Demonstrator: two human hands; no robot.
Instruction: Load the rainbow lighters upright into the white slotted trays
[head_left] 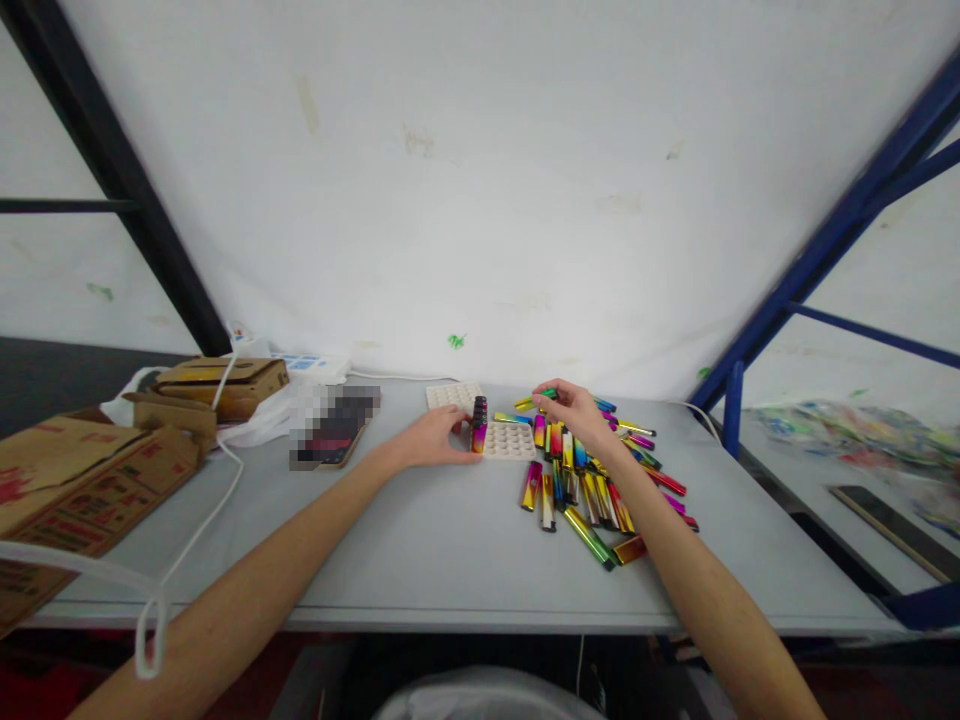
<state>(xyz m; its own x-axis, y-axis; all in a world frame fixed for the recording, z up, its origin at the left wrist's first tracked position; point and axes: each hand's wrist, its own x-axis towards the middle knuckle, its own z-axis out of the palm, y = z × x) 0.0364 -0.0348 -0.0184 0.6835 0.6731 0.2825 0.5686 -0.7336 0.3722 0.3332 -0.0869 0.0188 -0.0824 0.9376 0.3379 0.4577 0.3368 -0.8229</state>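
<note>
Ctr of frame: white tray on grey table, row of upright lighters at its L end. 2nd white tray lies just behind L hand, which curves round the row, thumb by the near end; can't tell if it's gripping. R hand, right of ctr, pinches yellow-green lighter beyond tray's far R corner. Loose lighter pile below/right. Cardboard box lower L, contents hidden.
</note>
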